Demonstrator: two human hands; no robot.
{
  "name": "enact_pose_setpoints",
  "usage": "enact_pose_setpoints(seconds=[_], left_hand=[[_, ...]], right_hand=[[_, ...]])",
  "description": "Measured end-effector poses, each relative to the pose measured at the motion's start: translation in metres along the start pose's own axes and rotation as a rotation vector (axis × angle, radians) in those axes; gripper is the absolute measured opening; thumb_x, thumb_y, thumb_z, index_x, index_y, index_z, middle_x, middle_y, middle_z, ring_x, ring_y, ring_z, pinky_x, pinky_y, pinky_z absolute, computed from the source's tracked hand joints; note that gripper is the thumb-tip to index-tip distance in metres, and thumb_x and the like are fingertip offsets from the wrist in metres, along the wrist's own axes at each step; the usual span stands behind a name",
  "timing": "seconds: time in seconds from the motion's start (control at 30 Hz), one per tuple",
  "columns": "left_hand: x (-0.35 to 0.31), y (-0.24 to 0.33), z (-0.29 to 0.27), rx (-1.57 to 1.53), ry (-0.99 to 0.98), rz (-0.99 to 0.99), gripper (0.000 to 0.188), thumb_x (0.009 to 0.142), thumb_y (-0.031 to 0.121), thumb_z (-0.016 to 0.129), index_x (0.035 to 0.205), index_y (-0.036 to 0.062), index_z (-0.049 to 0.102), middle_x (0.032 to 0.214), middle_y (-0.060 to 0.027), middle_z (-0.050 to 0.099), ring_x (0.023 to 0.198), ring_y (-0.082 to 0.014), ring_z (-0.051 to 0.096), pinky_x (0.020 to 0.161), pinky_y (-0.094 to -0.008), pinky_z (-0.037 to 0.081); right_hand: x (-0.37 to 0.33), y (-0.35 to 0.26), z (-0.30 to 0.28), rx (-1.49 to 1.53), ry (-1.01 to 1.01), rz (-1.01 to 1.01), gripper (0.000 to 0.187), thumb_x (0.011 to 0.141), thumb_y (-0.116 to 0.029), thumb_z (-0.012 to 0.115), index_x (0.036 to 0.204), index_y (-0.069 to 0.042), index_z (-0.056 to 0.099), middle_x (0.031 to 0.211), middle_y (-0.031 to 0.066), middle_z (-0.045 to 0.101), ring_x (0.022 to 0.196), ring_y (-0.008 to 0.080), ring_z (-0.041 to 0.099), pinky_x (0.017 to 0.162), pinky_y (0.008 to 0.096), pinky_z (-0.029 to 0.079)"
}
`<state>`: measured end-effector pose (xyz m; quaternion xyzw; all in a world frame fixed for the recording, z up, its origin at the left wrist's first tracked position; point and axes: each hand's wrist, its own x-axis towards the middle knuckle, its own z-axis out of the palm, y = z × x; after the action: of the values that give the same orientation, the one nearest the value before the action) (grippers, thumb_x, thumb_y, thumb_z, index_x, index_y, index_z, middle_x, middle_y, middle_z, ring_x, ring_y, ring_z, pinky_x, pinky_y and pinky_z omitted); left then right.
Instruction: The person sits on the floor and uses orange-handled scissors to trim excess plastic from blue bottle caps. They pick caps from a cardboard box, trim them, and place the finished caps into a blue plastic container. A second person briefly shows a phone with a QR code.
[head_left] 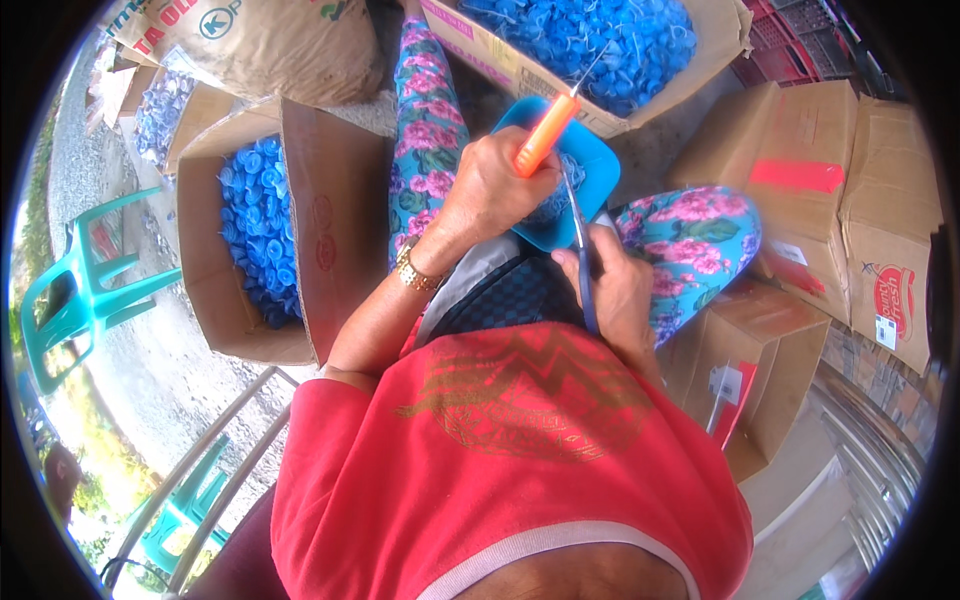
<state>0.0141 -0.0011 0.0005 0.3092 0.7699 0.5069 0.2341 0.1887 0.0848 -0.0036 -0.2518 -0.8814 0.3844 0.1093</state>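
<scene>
My left hand [490,190], with a gold watch on its wrist, is closed around an orange piece [546,137] that looks like a tapered handle. A thin pale tip or strand sticks up from its far end; its exact kind is unclear. Close by on the right, my right hand [617,285] grips scissors [581,235] with a dark blue handle, their metal blades pointing up past the left hand's fingers. Beneath both hands a blue plastic tub [597,160] sits between my legs, holding thin pale bluish scraps. The hands partly hide the tub.
Ahead, a cardboard box [480,42] holds many small blue plastic pieces [620,45]. Another open box [345,190] with similar blue pieces stands at left. Closed cartons [800,200] crowd the right. A full sack [300,50] and green plastic chairs [95,275] lie to the left.
</scene>
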Motion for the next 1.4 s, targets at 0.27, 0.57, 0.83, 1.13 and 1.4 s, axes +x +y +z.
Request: enact_pose_setpoints(seconds=[0.27,0.57,0.83,1.13,1.4], left_hand=[[0.001,0.003,-0.004,0.010,-0.034,-0.054,0.015,0.076,0.011,0.070,0.085,0.0006,0.064,0.079,-0.0064,0.064,0.074,-0.0122,0.060,0.068,-0.0295,0.048],[0.002,0.002,-0.011,-0.029,-0.070,-0.038,0.015,0.075,0.009,0.071,0.085,0.0003,0.064,0.080,-0.0055,0.064,0.075,-0.0122,0.060,0.070,-0.0288,0.048],[0.001,0.002,-0.011,-0.018,-0.008,0.013,0.012,0.077,0.008,0.070,0.086,0.0013,0.065,0.079,-0.0028,0.063,0.075,-0.0098,0.059,0.069,-0.0270,0.048],[-0.001,0.007,-0.018,-0.254,-0.071,-0.138,0.014,0.080,0.009,0.067,0.091,0.0010,0.066,0.082,-0.0027,0.064,0.075,-0.0083,0.058,0.067,-0.0239,0.047],[-0.028,0.004,-0.074,-0.210,0.245,-0.099,0.020,0.085,0.016,0.063,0.100,0.0026,0.065,0.083,-0.0047,0.064,0.074,-0.0101,0.058,0.067,-0.0247,0.046]], right_hand=[[0.005,-0.013,-0.012,0.031,-0.091,0.069,0.039,0.076,-0.032,0.076,0.098,-0.008,0.057,0.059,0.0105,0.058,0.055,0.0308,0.062,0.051,0.0394,0.046],[0.003,0.005,-0.001,-0.031,-0.031,-0.039,0.037,0.076,-0.032,0.076,0.099,-0.009,0.057,0.057,0.0098,0.057,0.052,0.0311,0.061,0.049,0.0391,0.045],[0.003,-0.005,-0.008,0.107,-0.101,0.091,0.044,0.078,-0.037,0.074,0.104,-0.007,0.055,0.064,0.0097,0.059,0.058,0.0282,0.062,0.055,0.0384,0.046],[0.005,-0.003,-0.009,0.024,-0.101,0.168,0.046,0.078,-0.039,0.072,0.108,-0.007,0.056,0.070,0.0101,0.061,0.063,0.0283,0.063,0.059,0.0394,0.047],[0.010,0.014,-0.018,-0.082,-0.200,0.106,0.047,0.078,-0.029,0.071,0.117,-0.009,0.055,0.090,0.0127,0.064,0.074,0.0257,0.063,0.066,0.0388,0.049]])
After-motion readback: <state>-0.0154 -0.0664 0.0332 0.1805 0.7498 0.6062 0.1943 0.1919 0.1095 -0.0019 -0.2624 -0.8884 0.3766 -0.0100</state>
